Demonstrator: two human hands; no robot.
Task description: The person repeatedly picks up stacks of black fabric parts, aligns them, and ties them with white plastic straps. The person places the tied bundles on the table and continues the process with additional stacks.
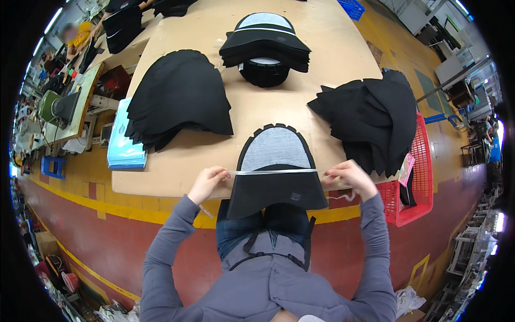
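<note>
Fingers of the left hand [208,182] and the right hand [352,177] pinch a pale strip [276,172], stretched taut over a black panel [273,193]; loose tails trail beyond both hands. Uneven pull could leave the strip askew. The panel overhangs the front edge of the worktop [268,107]; a knock could shift it. Appearance: notched curved top, grey arched inset [276,147]. A black pile [179,96] lies left, a looser heap [373,115] right.
</note>
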